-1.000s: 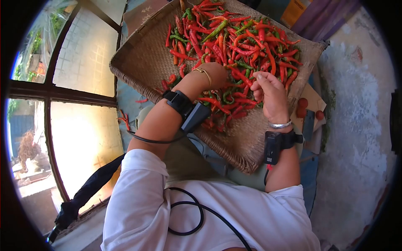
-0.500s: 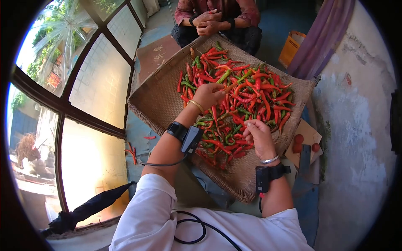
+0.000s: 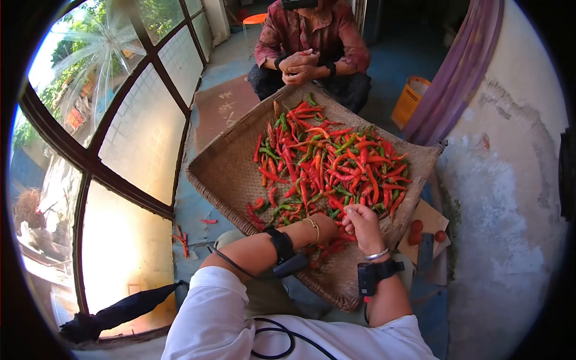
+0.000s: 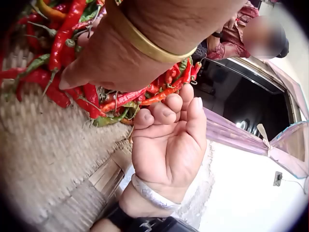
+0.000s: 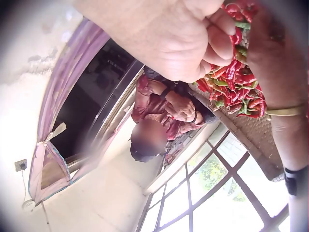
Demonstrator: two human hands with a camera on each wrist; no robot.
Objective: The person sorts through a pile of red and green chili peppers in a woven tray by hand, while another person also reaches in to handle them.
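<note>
Red and green chili peppers [image 3: 318,168] lie heaped in a shallow woven basket [image 3: 222,180]. My left hand [image 3: 327,228] reaches down among peppers at the near side, its fingers hidden in the head view. In the left wrist view, a fingertip of the left hand [image 4: 113,60] meets the peppers; I cannot tell whether it grips one. My right hand [image 3: 365,228] is just to its right, over the basket. Its fingers are curled, and thumb and forefinger pinch the end of a red chili pepper [image 3: 336,204]. In the left wrist view the right palm [image 4: 164,150] faces up.
Across the basket a person [image 3: 312,42] crouches with hands together. A windowed wall [image 3: 132,126] runs along the left, with a folded black umbrella [image 3: 126,309] by it. Right of the basket are cardboard [image 3: 426,219], round red things [image 3: 441,236], a phone [image 3: 425,252] and a bare wall [image 3: 498,222].
The head view has tilted up, bringing the other person into sight. My left hand rose over the heap with a yellowish-green pepper, then came down to the near side. The right hand stays over the basket.
</note>
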